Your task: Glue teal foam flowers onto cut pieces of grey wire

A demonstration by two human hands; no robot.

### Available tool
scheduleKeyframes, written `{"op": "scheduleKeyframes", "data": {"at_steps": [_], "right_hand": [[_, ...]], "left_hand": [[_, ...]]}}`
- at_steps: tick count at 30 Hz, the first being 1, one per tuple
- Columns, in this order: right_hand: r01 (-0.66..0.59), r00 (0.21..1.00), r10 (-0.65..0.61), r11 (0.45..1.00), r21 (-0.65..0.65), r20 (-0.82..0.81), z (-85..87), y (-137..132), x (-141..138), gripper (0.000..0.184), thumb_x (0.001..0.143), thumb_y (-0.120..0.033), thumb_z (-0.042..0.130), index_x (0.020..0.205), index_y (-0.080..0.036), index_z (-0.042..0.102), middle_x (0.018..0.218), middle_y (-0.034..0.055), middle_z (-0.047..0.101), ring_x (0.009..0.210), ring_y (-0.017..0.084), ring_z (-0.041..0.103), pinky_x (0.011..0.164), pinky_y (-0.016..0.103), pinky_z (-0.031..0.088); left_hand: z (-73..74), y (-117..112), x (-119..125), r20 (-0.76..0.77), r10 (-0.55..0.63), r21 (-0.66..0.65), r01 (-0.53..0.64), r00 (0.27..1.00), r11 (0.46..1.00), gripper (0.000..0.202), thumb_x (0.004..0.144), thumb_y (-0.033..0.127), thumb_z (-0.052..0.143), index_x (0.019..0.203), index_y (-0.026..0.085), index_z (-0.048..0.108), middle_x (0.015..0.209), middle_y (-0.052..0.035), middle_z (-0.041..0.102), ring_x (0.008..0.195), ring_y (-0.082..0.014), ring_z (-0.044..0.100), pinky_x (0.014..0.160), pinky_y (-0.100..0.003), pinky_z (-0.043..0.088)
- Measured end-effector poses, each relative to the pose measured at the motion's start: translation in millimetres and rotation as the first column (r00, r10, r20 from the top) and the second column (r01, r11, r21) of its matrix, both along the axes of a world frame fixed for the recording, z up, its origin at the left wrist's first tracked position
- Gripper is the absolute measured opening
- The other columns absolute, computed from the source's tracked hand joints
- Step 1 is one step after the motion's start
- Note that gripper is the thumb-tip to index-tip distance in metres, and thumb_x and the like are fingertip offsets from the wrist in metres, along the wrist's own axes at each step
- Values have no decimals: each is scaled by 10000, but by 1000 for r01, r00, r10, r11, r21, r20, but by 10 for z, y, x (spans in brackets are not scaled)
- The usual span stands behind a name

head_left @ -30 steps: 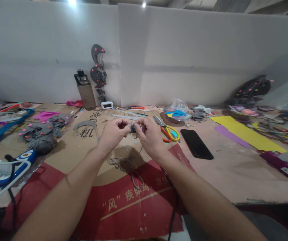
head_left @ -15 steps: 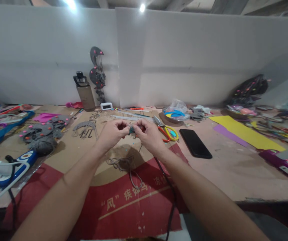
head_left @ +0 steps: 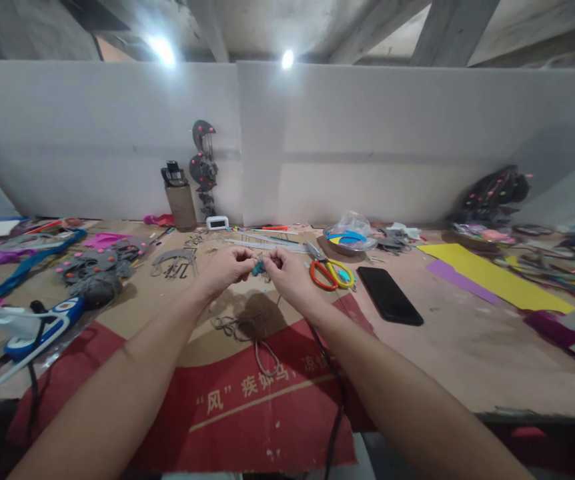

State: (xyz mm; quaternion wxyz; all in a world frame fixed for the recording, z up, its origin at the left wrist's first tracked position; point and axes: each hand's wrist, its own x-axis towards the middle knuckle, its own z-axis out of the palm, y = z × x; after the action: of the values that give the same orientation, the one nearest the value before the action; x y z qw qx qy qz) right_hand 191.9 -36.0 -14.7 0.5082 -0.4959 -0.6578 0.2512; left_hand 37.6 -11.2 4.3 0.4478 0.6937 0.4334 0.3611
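My left hand and my right hand meet above the middle of the table, fingers curled in a pinch. Between the fingertips sits a small teal piece, held from both sides. A thin grey cord lies tangled on the cardboard sheet just below the hands and loops toward me. What the teal piece is attached to is hidden by my fingers.
Orange and yellow scissors and a black phone lie right of the hands. A brown bottle and small white clock stand by the wall. Grey felt pieces lie left, yellow sheet right, a glue gun near left.
The camera has tilted up, so the ceiling lights show and the table sits lower in view. Both hands stay pinched together on the teal piece, held slightly further from me.
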Motion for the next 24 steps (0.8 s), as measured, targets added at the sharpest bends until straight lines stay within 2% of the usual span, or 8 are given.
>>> {"op": "scheduleKeyframes", "data": {"at_steps": [8,24], "right_hand": [[16,1000,-16,1000,-17,19,-30,6,-19,165,771,-318,470,678,-187,508,599,-23,485,577,121,423,555,240,320],[-25,994,15,995,-93,-111,-61,24,-75,175,741,-343,473,676,-184,504,584,-35,466,545,107,406,523,229,316]], "left_hand": [[-57,35,-29,65,-32,-44,35,997,998,206,701,340,633,744,144,585,494,36,494,425,-63,403,419,-201,237],[-56,80,-67,23,-43,-57,44,999,997,228,702,357,625,750,138,584,512,32,498,427,-65,402,434,-205,251]]}}
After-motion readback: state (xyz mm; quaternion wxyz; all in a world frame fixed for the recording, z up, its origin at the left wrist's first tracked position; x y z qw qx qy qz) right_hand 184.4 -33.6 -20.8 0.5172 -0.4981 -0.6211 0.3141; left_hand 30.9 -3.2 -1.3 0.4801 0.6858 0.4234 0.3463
